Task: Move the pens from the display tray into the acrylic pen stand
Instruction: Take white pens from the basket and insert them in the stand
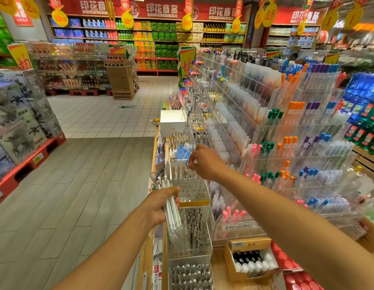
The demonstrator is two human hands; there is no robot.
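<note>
My left hand [161, 206] grips a bundle of several white pens [171, 216], held at a slant over the shelf edge. Just beyond it stands the clear acrylic pen stand [194, 191], with several white pens upright in its far rows and open holes in its near rows. My right hand [205, 162] hovers over the stand's far right corner, thumb and fingers pinched at the top of an upright white pen [189, 170]. I cannot make out a display tray apart from the shelf fittings.
More acrylic stands [190, 237] with dark pens sit nearer me. A tiered acrylic rack [286, 143] of coloured pens rises on the right. A white box [173, 122] sits farther along the shelf. An open carton [251, 260] lies front right. The aisle floor [87, 195] runs left.
</note>
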